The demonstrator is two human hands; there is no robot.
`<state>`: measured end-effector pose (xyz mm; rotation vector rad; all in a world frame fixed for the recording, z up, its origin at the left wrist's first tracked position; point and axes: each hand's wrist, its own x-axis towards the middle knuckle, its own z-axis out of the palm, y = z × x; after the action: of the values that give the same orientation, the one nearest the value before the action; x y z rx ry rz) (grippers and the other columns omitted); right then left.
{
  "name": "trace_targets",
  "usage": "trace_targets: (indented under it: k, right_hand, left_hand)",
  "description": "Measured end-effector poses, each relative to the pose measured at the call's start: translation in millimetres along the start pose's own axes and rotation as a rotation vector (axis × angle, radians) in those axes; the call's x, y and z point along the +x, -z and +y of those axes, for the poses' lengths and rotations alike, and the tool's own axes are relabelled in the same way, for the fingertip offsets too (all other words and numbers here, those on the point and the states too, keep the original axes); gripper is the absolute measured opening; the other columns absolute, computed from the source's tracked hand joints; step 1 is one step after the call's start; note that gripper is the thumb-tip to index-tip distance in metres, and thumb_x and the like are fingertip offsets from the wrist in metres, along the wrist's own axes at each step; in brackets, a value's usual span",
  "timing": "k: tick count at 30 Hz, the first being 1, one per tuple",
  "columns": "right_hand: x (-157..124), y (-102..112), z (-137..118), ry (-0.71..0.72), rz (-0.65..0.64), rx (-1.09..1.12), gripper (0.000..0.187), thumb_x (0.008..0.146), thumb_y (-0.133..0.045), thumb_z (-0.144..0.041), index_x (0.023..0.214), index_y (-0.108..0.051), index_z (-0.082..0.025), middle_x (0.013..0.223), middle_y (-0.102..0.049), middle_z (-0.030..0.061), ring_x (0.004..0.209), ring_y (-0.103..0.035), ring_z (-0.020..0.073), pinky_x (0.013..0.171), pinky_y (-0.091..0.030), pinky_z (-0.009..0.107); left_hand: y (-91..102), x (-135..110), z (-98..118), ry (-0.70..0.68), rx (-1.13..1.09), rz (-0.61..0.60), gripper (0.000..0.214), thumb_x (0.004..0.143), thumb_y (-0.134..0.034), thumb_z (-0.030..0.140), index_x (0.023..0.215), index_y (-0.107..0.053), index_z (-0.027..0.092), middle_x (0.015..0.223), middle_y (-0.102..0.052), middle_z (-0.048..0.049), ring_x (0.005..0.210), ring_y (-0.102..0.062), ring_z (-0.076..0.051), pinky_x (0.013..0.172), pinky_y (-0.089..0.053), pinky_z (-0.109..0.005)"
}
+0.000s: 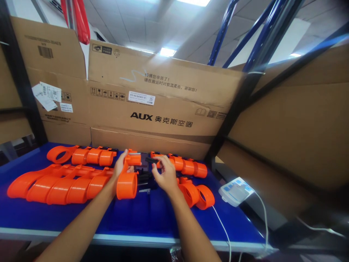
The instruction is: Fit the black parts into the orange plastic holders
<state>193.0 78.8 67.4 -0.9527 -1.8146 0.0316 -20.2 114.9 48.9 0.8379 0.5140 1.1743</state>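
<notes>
My left hand is closed round an orange plastic part with a wide ring at its near end, held over the blue table. My right hand pinches a small black piece just to the right of that part. A dark fixture lies between my hands on the table. Rows of similar orange ringed parts lie to the left, and more orange parts lie behind and right of my right hand.
Large cardboard boxes stand behind the table. A white control box with a white cable sits at the table's right corner. Blue and black rack posts rise on the right. The table's front edge is near me.
</notes>
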Motion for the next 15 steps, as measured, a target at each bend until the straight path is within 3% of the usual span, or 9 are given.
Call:
trace_targets:
  k: [4, 8, 15]
  right_hand:
    - [-1.5, 3.5, 2.3, 0.021, -0.224, -0.070, 0.018, 0.085, -0.061, -0.019, 0.103, -0.063, -0.022, 0.101, -0.067, 0.0060, 0.094, -0.061, 0.0222, 0.083, -0.049, 0.034]
    - [-4.6, 4.6, 1.0, 0.071, -0.480, -0.088, 0.018, 0.082, -0.064, -0.017, 0.099, -0.061, -0.023, 0.100, -0.065, 0.0036, 0.095, -0.060, 0.0205, 0.083, -0.048, 0.031]
    - [-6.3, 0.7, -2.3, 0.073, -0.612, -0.128, 0.020, 0.082, -0.067, -0.017, 0.100, -0.060, -0.023, 0.101, -0.061, 0.0028, 0.095, -0.058, 0.0188, 0.081, -0.046, 0.029]
  left_hand:
    - [7.8, -0.3, 6.6, 0.012, -0.180, -0.036, 0.048, 0.086, -0.050, 0.055, 0.079, -0.068, 0.011, 0.039, -0.050, -0.0003, 0.028, -0.040, -0.013, 0.033, -0.032, -0.023]
    - [8.3, 2.2, 5.7, -0.040, -0.276, 0.014, 0.037, 0.086, -0.050, 0.045, 0.072, -0.064, 0.014, 0.042, -0.055, -0.0020, 0.028, -0.041, -0.012, 0.032, -0.033, -0.022]
    - [3.9, 2.1, 4.1, -0.022, -0.175, 0.030, 0.047, 0.089, -0.049, 0.052, 0.075, -0.066, 0.011, 0.044, -0.057, -0.0037, 0.028, -0.042, -0.013, 0.034, -0.034, -0.023]
